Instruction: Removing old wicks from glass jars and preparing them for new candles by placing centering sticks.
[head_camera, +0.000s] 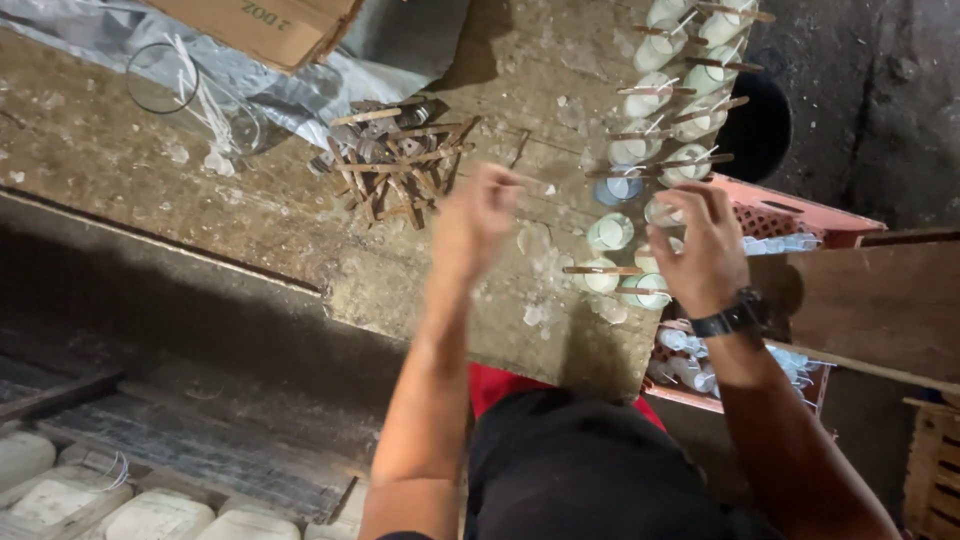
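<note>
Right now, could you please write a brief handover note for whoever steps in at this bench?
Left hand: raised over the wooden bench, fingers pinched together; blurred, so any held item cannot be made out.
Right hand: down among the small glass cups at the near end of the rows, fingertips on one cup.
Things: cups stand in two rows along the bench's right edge; a loose pile of wooden sticks lies mid-bench.
Done: the farther cups hold white filling and each has a stick laid across its rim.
Left: several near cups show no stick.
</note>
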